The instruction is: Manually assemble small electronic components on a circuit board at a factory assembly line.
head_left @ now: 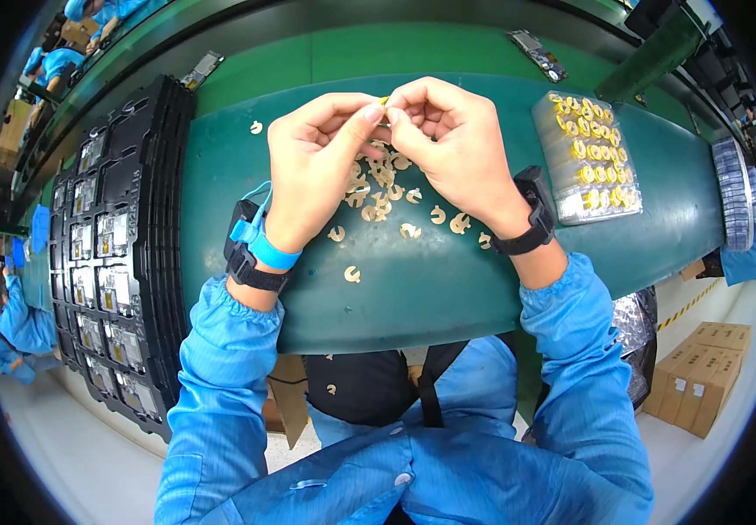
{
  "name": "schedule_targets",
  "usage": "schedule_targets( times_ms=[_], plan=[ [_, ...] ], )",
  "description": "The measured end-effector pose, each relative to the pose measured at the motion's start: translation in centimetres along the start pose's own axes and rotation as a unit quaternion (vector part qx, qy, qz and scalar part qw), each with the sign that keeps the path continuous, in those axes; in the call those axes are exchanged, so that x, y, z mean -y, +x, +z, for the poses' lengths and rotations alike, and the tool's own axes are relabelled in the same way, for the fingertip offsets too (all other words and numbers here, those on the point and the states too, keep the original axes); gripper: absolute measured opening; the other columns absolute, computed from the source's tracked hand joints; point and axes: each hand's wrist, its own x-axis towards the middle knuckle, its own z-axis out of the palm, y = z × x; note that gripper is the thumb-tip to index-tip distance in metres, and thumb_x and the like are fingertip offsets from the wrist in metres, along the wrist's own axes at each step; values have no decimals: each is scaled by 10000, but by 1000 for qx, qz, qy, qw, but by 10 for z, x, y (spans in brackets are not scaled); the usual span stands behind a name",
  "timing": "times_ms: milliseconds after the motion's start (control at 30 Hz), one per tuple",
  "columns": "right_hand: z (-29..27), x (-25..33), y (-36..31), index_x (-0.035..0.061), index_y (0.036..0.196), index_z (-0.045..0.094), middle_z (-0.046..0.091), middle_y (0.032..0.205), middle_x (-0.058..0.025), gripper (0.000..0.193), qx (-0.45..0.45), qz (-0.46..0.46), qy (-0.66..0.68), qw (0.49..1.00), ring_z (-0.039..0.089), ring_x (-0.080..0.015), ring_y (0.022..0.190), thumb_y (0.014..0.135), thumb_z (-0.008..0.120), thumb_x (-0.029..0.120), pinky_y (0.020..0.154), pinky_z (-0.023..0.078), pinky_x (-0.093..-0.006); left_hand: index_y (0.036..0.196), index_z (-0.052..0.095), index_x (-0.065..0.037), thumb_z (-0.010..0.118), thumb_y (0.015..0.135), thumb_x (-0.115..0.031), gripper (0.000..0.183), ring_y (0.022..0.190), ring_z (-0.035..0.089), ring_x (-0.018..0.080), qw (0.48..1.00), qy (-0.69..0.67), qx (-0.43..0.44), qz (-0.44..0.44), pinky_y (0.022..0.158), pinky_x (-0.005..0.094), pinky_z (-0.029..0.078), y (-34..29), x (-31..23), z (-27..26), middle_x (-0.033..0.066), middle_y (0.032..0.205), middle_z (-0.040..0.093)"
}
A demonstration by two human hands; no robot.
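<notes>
Fingertips of left hand (312,162) and right hand (452,144) pinched on one tiny yellow piece (384,100) above the loose pile (382,188) mid green mat (483,289), mid peel-or-separate step probably, next needing a steady pull apart.

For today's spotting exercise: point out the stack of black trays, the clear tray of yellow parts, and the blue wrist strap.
stack of black trays (124,254), head view, top tray.
clear tray of yellow parts (589,157), head view, middle.
blue wrist strap (266,249), head view, band on left wrist.
</notes>
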Motion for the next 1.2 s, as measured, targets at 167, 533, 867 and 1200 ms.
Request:
schedule_targets(
  times_ms=[167, 533, 867, 1200],
  plan=[
    [-4, 3, 1, -27, 942, 673, 658, 804, -2, 83, -36, 7, 8, 999, 589, -27, 688, 946, 686, 55, 613, 502, -201, 1085, 685, 70, 621, 1036, -109, 197, 870, 767, 239, 997, -62, -31, -20, 687, 290, 607, 6, 2, -9, 172, 1008, 754],
    [-12, 0, 6, -27, 995, 725, 664, 769, 3, 147, 5, -16, -92, 996, 523, -19, 579, 939, 735, 109, 511, 399, -217, 1071, 742, 32, 698, 990, -128, 185, 837, 721, 149, 999, 23, -12, -21, 688, 261, 568, 6, 8, -7, 93, 962, 752],
    [-20, -1, 11, 33, 1022, 717, 675, 891, -89, 150, 32, -358, -340, 869, 664, -257, 755, 873, 723, 17, 629, 547, -358, 1023, 715, 17, 663, 1013, -193, 216, 727, 692, 155, 981, -121, 30, -146, 583, 255, 498, 5, -2, -15, 82, 883, 715],
    [-7, -9, 4, -17, 1011, 748, 735, 933, -61, 134, -15, -61, -55, 997, 685, -100, 774, 924, 746, 84, 624, 529, -246, 1021, 731, 36, 664, 1008, -144, 193, 698, 667, 112, 998, -30, 12, -61, 566, 232, 500, 3, -1, -5, 72, 872, 717]
  ],
)
